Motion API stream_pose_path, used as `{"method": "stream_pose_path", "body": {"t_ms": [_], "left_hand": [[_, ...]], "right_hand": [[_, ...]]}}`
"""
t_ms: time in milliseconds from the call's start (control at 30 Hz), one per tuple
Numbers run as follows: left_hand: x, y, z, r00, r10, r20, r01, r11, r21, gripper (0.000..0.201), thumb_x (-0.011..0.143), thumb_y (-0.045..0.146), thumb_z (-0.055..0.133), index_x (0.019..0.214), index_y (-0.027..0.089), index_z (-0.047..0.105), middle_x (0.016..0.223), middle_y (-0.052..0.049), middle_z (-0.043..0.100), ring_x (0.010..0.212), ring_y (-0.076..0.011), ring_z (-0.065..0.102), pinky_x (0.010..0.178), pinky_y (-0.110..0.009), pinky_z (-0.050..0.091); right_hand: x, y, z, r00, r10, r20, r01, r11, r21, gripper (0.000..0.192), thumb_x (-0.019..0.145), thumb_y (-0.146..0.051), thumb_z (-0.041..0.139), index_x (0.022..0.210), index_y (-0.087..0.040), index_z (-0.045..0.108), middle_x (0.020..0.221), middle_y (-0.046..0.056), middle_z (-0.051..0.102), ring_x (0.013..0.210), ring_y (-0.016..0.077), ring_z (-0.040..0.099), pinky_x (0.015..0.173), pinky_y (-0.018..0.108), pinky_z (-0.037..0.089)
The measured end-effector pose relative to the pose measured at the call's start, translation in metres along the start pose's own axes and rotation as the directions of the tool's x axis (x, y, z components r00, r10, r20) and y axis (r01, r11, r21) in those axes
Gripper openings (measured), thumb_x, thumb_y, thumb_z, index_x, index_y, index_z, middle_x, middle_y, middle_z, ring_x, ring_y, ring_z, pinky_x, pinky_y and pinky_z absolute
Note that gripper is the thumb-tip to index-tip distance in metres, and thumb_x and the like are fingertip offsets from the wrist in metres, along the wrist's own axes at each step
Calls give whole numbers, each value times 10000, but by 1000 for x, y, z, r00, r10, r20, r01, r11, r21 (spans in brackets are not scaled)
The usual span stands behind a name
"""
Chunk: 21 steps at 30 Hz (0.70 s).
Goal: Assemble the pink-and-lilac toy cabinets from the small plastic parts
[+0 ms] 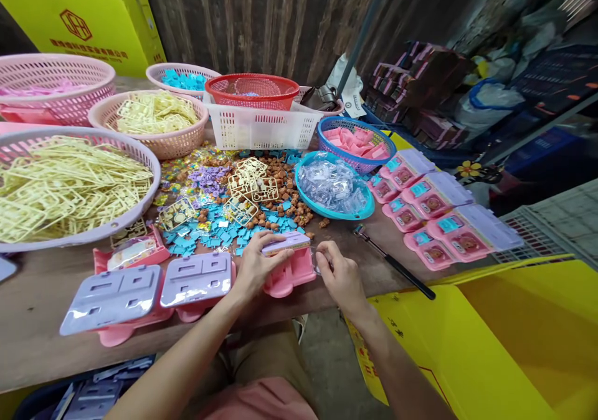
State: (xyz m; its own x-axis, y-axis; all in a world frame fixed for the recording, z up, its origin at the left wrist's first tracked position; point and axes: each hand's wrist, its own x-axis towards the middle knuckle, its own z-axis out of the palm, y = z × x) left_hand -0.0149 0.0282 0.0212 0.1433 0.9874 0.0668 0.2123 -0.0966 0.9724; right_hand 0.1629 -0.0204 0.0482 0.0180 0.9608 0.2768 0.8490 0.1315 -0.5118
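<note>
My left hand (262, 264) is closed around a small pink plastic toy case (290, 275), thumb and fingers on its raised lilac lid (288, 243). At the case's right edge, my right hand (340, 275) pinches a clear plastic piece (318, 262), partly hidden by the fingers. To the left lie two more pink cases with lilac lids (199, 276) (113, 295). Just beyond my hands are loose blue tiles (224, 224), brown bear-like figures (287, 189), purple pieces (208, 180) and cream part frames (252, 180). A turquoise basket (367, 211) holds clear plastic pieces.
A black-handled tool (406, 275) lies right of my hands. Farther right are several filled pink cases (448, 230). Baskets of cream frames (156, 177) stand left, a white basket (261, 134) behind, a blue basket (327, 134) back right. An open yellow carton (434, 339) sits below right.
</note>
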Motion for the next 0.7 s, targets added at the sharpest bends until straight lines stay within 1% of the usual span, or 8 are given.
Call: {"method": "stream_pose_path", "body": {"t_ms": [100,167,267,367,533,633,700], "left_hand": [[2,0,0,1000,-17,8,17,1000,-24,343,658,474,681,880,214,688,1065,-57,542,1027,-204,541,914,-331,407],[4,-1,0,1000,-15,10,15,999,-39,347,646,485,686,860,211,690,1047,-55,545,1015,-205,543,915,-336,403],[5,-2,0,1000,-10,19,11,998,-69,360,633,505,691,836,208,692,1025,-55,546,996,-207,547,904,-340,411],[5,-2,0,999,-14,37,17,995,-95,369,640,513,687,843,206,691,1014,-58,543,983,-205,549,886,-338,425],[5,-1,-2,998,-18,66,26,992,-123,372,648,512,690,845,197,697,1016,-69,528,978,-214,551,884,-348,428],[3,-1,-1,996,-10,86,21,990,-136,367,661,516,679,849,202,696,1043,-69,510,983,-213,551,861,-336,442],[2,-2,-1,997,-3,79,13,992,-127,367,670,514,671,871,208,690,1053,-65,504,987,-210,549,859,-331,444]], "right_hand": [[1,-1,2,999,-33,24,35,996,-86,199,889,-271,331,908,-198,516,771,53,696,675,184,670,546,228,419],[1,-2,5,999,-20,28,24,983,-184,225,893,-269,319,929,-187,526,740,70,699,630,188,665,508,227,397],[-1,-6,13,1000,11,20,-4,938,-347,246,895,-263,310,934,-175,536,656,88,685,543,193,640,451,230,347],[-3,-8,18,1000,2,8,2,896,-445,241,892,-232,301,923,-174,534,605,95,670,509,195,625,428,234,313],[-4,-10,22,999,-42,-22,25,854,-520,225,880,-183,308,870,-192,533,556,78,646,466,175,602,415,232,291],[-6,-13,24,999,-35,-37,11,855,-518,231,876,-182,310,871,-190,540,553,85,642,455,182,596,412,238,292],[-8,-16,26,999,-21,-43,-3,870,-493,255,880,-187,291,879,-181,545,570,100,648,470,195,606,414,244,299]]}}
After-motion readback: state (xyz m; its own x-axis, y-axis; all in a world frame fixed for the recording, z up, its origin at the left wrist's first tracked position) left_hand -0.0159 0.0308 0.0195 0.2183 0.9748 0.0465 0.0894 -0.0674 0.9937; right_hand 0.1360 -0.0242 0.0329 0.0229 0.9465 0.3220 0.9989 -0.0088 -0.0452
